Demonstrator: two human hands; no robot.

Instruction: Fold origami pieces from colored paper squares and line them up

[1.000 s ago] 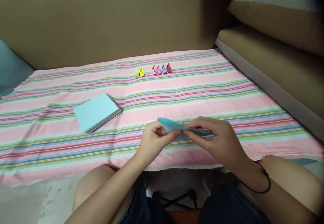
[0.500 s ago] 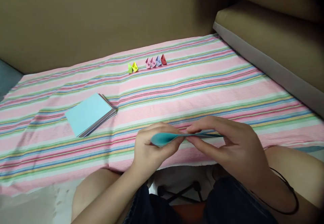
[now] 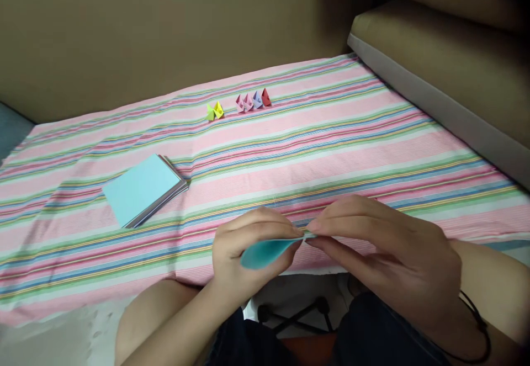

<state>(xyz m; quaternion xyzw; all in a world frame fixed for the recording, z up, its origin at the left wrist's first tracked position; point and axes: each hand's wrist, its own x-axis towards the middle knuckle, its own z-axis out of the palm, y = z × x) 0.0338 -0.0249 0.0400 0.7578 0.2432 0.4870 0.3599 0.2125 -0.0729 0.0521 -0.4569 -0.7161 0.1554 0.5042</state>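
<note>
A light-blue sheet of paper (image 3: 265, 253) is bent over on itself, its curved loop showing between the fingers and thumb of my left hand (image 3: 248, 250). My right hand (image 3: 393, 255) pinches the same paper at its right end, fingertips above and thumb below. The tips of both hands nearly meet over the near edge of the cloth. Most of the sheet's right part is hidden by my right fingers.
A stack of coloured paper (image 3: 143, 189) with a light-blue top sheet lies at left on the striped cloth (image 3: 290, 156). Farther back stand small folded-paper pieces: two yellow-green ones (image 3: 215, 111) and several pink, purple and red ones (image 3: 252, 101). A brown cushion (image 3: 439, 73) borders the right side.
Both hands have come slightly lower with the paper. My right fingers now cover its right part, and the loop at left has tilted down. The view has shifted a little.
</note>
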